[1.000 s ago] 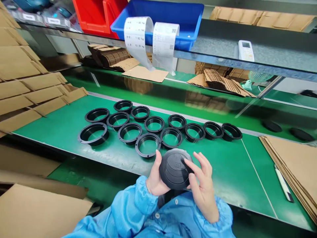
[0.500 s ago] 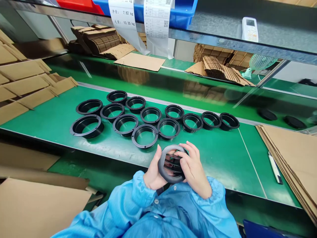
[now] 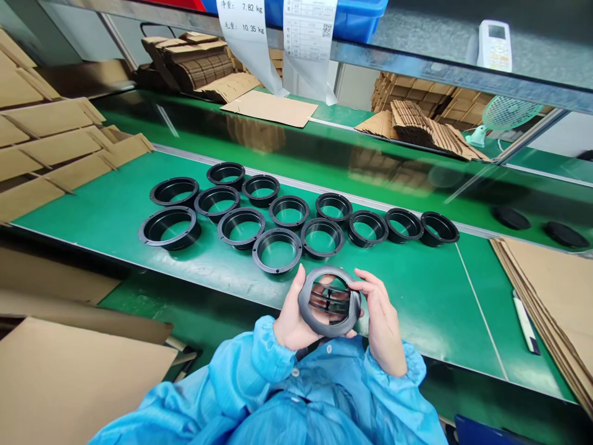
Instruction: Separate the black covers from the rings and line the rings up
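Observation:
A round black air vent with a thick matte rim and several slats across its opening is held in front of my body, its face turned up towards me. My left hand is wrapped round its left side and underside, and fingers show through the gaps between the slats. At the right edge, my right hand grips the rim with its fingertips on top; its thumb is mostly hidden. Just beyond the vent, several black flanged rings stand on the green table, spread in loose rows.
Cardboard dividers stand at the left. Flat cardboard sheets and a marker lie at the right. Above the back edge runs a shelf with a blue bin, hanging paper labels and a white remote.
My right hand has shifted off the slats to the vent's right rim, uncovering more of the opening. The vent faces up more squarely. The whole view has shifted slightly.

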### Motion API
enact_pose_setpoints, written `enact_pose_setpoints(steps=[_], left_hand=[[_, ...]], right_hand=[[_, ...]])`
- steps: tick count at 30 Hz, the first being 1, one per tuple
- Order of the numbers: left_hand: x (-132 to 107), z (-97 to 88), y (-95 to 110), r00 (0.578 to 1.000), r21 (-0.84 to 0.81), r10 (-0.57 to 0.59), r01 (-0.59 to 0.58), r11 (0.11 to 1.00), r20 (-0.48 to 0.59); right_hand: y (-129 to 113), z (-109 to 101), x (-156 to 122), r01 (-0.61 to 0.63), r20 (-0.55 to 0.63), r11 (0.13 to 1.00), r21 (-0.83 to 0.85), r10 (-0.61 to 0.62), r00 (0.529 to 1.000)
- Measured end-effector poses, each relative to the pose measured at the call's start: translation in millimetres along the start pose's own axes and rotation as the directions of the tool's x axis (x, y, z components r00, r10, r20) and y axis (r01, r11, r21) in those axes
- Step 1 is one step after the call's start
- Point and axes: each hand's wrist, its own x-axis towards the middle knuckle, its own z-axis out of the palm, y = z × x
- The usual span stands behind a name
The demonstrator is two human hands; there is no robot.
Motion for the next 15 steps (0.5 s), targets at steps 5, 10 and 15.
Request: enact_pose_setpoints(steps=[5, 10, 15], left_hand=[[0.1, 1.5, 3.6, 0.998, -0.024, -0.019, 0.018, 1.000, -0.051], [0.3, 2.2, 4.1, 0.997, -0.049, -0.024, 0.020, 0.999, -0.078], [2.1, 1.2, 5.0, 0.994, -0.067, -0.053, 0.047, 0.997, -0.097]], right_hand=[[6.0, 3.2, -1.0, 0.042, 0.036, 0.996, -0.074, -0.039, 0.999], [11.4, 3.7, -1.4, 0.045, 0.057, 0.998, -0.047, -0.042, 0.997], [13.9, 2.7, -2.0, 0.090, 0.084, 0.995, -0.045, -0.086, 0.993]])
